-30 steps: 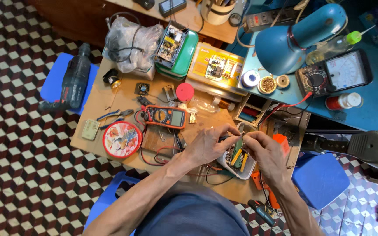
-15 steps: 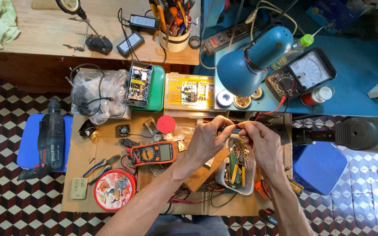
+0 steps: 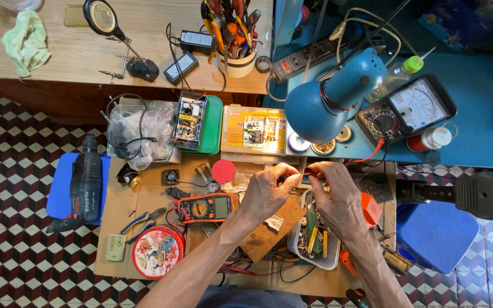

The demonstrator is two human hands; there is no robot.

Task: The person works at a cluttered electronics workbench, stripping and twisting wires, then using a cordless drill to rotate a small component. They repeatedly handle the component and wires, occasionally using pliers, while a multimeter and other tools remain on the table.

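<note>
Fingertips: both hands pinch one small red part (image 3: pixel 308 173); thumb and forefingers pressed together on it from either side; its detail is too small to tell.
Left hand (image 3: pixel 266 194): raised above the work surface, fingers closed on the part's left end; forearm crosses a brown board (image 3: pixel 269 231).
Right hand (image 3: pixel 338 199): fingers closed on the part's right end; held above a clear plastic tray (image 3: pixel 298 242) of small parts.
Part position: between the two hands, just below the blue desk lamp (image 3: pixel 329 97).
Near left: orange digital multimeter (image 3: pixel 206 207); red round lid (image 3: pixel 223 171).
Farther out: analogue meter (image 3: pixel 406 109) on the blue table; round red tin (image 3: pixel 158 251); black drill (image 3: pixel 85 185) on a blue stool.
</note>
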